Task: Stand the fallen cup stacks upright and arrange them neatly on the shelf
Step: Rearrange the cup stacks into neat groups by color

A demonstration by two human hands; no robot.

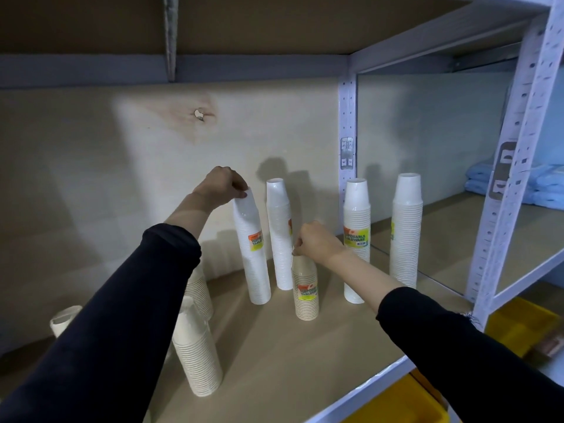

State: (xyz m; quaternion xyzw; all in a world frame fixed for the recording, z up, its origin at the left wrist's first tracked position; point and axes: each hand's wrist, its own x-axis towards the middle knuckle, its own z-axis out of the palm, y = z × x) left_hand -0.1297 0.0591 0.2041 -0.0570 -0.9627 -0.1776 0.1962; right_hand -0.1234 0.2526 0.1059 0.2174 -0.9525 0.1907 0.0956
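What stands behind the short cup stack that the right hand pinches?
A tall white cup stack stands upright behind it, near the back wall. The right hand and the short cup stack cover a little of its right edge.

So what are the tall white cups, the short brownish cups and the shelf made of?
The tall white cup stack looks like thin glossy plastic, or its clear wrap shines. The short tan cup stack looks like matte paper, dull and ribbed. The brown shelf board looks like matte pressed wood, flat and grainless.
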